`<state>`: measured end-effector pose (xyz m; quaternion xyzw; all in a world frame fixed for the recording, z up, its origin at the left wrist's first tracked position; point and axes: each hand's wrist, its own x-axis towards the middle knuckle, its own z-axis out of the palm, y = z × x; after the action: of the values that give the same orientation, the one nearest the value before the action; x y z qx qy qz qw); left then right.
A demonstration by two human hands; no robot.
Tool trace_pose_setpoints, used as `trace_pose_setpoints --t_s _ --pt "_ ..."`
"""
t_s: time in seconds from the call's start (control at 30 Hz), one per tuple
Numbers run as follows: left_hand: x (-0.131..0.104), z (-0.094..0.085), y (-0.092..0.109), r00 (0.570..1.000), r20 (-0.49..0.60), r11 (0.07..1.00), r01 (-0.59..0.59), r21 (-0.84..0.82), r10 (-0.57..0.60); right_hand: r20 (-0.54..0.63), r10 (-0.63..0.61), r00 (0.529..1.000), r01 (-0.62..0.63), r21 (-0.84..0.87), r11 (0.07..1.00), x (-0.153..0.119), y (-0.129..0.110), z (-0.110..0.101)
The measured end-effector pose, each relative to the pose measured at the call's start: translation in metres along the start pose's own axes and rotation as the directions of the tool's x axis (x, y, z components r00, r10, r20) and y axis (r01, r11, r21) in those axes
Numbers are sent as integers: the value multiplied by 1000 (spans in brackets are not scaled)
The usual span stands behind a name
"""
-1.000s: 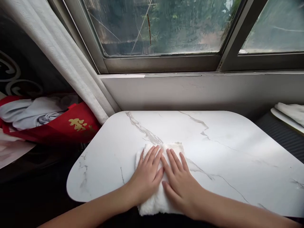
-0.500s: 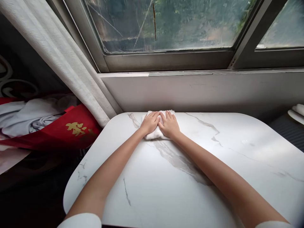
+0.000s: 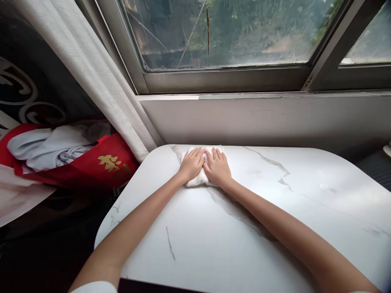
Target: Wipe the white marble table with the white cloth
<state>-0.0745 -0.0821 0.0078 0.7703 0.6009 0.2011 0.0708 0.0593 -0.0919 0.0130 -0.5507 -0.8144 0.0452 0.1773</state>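
Note:
A folded white cloth (image 3: 200, 179) lies on the white marble-patterned table (image 3: 195, 236), close to its far edge. My left hand (image 3: 192, 165) rests flat on the cloth's left part, fingers stretched out and pointing away from me. Beside it, my right hand (image 3: 218, 167) presses flat on the right part with its fingers slightly spread. The two hands nearly meet at the thumbs and hide much of the cloth. Both arms reach forward across the tabletop.
Beyond the table stands a pale wall (image 3: 232, 118) below a metal-framed window (image 3: 226, 79). A light curtain (image 3: 100, 81) hangs at the left. Under it sits a red bag (image 3: 88, 169) with pale fabric (image 3: 58, 142) in it. A white object (image 3: 387, 149) shows at the right edge.
Both hands and the cloth have slid a little towards me and slightly left on the table. My view has turned a little left, so more of the red bag shows.

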Motion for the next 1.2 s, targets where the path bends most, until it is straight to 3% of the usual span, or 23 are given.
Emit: trace_pose_setpoints --t_s 0.2,0.37,0.47,0.53,0.63,0.73,1.0,1.2 --pt "-97 -26 7 994 92 998 -55 36 51 143 -71 987 32 254 967 -83 -39 -15" --pt "-174 -49 14 990 123 997 -70 42 64 267 -234 935 80 484 871 -144 -69 -33" --pt "-198 -61 14 990 132 997 -49 52 42 310 -272 911 54 562 825 -160 -83 -39" --pt "-201 -65 9 989 142 998 -37 46 30 327 -275 904 40 576 817 -160 -89 -39" --pt "-187 -65 -5 988 153 999 -42 25 37 341 -271 900 43 548 835 -143 -92 -32" --pt "-156 -60 -24 990 132 999 -50 22 46 305 -238 922 71 472 879 -107 -87 -18" --pt "-33 -37 -73 997 58 998 -57 40 55 69 -73 995 62 139 988 16 -63 24" --pt "38 -32 -113 989 24 989 -143 -35 144 -76 46 996 -42 56 998 73 -68 44"
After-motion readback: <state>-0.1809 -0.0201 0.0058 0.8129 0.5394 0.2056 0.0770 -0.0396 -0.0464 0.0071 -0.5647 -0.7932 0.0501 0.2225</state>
